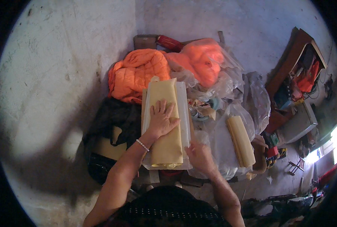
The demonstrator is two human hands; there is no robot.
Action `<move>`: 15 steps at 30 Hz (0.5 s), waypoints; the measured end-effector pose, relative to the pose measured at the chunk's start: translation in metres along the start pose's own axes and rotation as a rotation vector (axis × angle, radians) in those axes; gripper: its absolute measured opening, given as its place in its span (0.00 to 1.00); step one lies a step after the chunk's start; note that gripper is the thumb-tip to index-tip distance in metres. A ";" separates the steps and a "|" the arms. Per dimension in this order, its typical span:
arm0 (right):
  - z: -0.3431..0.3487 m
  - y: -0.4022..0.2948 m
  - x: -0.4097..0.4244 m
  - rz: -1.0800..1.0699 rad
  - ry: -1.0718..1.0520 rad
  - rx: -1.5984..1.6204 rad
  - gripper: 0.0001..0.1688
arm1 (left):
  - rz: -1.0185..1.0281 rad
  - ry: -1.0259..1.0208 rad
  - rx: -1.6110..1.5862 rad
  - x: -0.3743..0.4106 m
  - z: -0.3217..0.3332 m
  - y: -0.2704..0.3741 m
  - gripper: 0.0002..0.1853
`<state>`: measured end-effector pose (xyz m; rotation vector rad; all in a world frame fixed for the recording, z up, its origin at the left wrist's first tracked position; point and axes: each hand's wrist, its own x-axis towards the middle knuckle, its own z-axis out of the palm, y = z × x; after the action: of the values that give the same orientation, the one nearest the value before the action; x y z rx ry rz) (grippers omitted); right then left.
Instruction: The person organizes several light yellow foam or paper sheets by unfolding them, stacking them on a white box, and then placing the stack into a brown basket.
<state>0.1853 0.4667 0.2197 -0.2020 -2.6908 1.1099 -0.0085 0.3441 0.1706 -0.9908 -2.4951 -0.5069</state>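
Note:
A long folded bundle of pale yellow sheet material [165, 142] lies lengthwise before me on a whitish board [186, 124]. Brown edging shows beneath the board on both sides. My left hand [162, 120] rests flat on the middle of the bundle, fingers spread, a beaded bracelet on the wrist. Near the board's right edge is my right hand [199, 156], blurred and with its fingers curled. Whether those fingers grip anything cannot be made out. Another yellow folded bundle [240, 142] lies to the right on clear plastic.
Orange quilted fabric [140, 71] and an orange bundle in plastic [205, 59] are piled behind the board. Black plastic [111, 119] lies at left, near the wall [58, 71]. Crumpled clear plastic [222, 133] spreads rightward. Farther right stand an open box [296, 68] and a small stool [296, 166].

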 end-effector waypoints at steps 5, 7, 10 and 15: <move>0.002 0.032 0.125 -0.233 0.178 -0.124 0.19 | -0.036 0.044 -0.114 0.001 -0.004 -0.002 0.44; 0.008 0.043 0.191 -0.255 0.261 -0.179 0.19 | -0.032 0.028 -0.121 0.003 -0.015 0.000 0.46; 0.015 0.051 0.264 -0.201 0.261 -0.218 0.26 | -0.015 0.020 -0.148 0.007 -0.021 0.004 0.48; 0.027 0.032 0.309 -0.250 0.065 -0.327 0.29 | -0.062 0.072 -0.225 -0.002 -0.022 -0.005 0.48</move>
<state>-0.1185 0.5361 0.2252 0.0448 -2.7289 0.5804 -0.0057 0.3296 0.1879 -0.9592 -2.4493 -0.8428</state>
